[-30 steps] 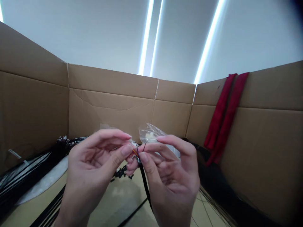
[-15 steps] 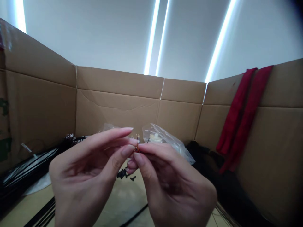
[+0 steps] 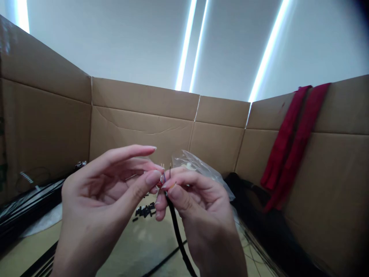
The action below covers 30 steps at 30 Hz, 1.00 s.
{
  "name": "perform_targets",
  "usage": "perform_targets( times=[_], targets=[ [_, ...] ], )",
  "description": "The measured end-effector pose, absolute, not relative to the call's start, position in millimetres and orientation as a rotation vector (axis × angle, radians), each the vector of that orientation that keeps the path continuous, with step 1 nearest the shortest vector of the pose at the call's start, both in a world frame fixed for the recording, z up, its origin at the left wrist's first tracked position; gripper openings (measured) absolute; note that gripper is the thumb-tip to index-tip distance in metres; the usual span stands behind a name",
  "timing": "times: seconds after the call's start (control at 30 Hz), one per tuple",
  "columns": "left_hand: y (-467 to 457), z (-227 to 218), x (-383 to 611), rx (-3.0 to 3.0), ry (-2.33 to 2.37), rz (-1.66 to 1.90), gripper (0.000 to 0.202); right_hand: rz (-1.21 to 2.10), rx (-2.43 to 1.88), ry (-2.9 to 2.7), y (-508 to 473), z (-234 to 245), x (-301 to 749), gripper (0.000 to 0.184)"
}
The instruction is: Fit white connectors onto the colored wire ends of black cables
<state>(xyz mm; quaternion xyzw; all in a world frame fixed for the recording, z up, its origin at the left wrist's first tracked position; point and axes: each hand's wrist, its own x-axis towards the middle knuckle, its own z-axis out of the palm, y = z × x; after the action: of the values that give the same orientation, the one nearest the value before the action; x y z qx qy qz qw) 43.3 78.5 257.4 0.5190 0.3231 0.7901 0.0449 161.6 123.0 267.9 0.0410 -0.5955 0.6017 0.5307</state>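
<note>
My right hand [image 3: 198, 207] pinches the end of a black sleeved cable [image 3: 177, 234], which hangs down from the fingers toward the bottom of the view. Thin coloured wire ends [image 3: 165, 174] stick up out of the pinch. My left hand [image 3: 106, 192] meets it from the left, thumb and fingertips closed on those wire ends, index finger stretched out above. Both hands are raised in front of the cardboard wall.
A clear plastic bag [image 3: 201, 169] with small white parts lies behind my right hand. Small black pieces [image 3: 145, 212] are scattered on the cardboard floor. Bundles of black cable [image 3: 25, 207] lie at left, dark cables [image 3: 265, 227] at right. A red cloth [image 3: 291, 142] hangs over the right wall.
The hands have stayed pinched together and risen slightly. The black cable below my right hand, hidden half a second ago, shows again. The view shifted a little.
</note>
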Motion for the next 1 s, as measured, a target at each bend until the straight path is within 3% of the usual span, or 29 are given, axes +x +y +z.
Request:
perform_targets(
  times=[0.33, 0.57, 0.73, 0.9, 1.0],
  targets=[
    [76.2, 265.1, 52.3, 1.521, 0.825, 2.485, 0.034, 1.156, -0.012, -1.317, 120.0, 263.7, 159.3, 0.01],
    [88.3, 262.3, 59.7, 1.571, 0.869, 2.524, 0.033, 1.264, -0.006, -1.26, 124.8, 264.1, 160.7, 0.007],
    [90.2, 257.0, 62.6, 1.824, 0.744, 2.617, 0.048, 1.28, -0.035, -1.243, 126.7, 268.0, 161.3, 0.007],
    [87.8, 259.6, 57.8, 1.879, 0.986, 2.62, 0.035, 1.212, -0.078, -1.332, 130.1, 268.2, 160.8, 0.007],
    [87.8, 263.7, 52.5, 1.801, 0.997, 2.526, 0.038, 1.116, -0.143, -1.335, 130.0, 267.1, 158.7, 0.006]
  ],
)
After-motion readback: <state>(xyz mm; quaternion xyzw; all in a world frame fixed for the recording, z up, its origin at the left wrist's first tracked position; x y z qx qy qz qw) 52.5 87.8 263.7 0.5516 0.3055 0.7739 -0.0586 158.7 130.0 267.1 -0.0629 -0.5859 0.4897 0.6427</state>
